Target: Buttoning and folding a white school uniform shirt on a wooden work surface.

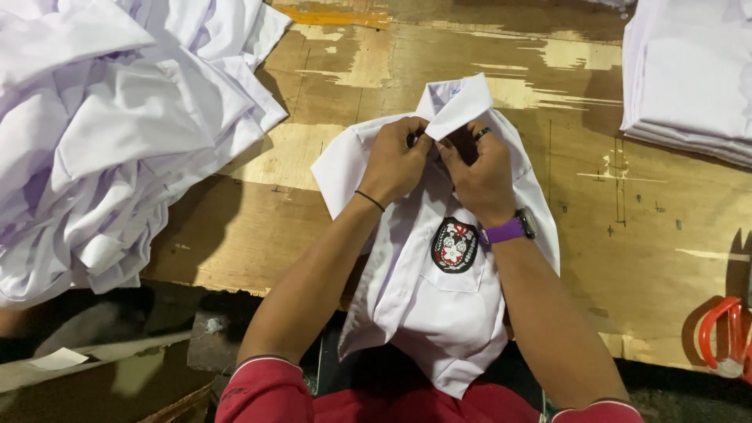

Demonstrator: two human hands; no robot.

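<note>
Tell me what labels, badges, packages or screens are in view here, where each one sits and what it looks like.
Badge: on the chest pocket of the white shirt, below the right hand; shield shape, black with red and white.
Paper slip: lower left, small, plain white.
No packages or screens.

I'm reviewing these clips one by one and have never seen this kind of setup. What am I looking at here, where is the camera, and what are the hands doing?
The one picture comes from a camera on a person's head, looking down at their own bare hands. The left hand and right hand both pinch the collar of a white shirt with a chest badge, lying on a worn wooden table. A heap of rumpled white shirts lies at left, a folded stack top right, and red-handled scissors at the right edge.
</note>
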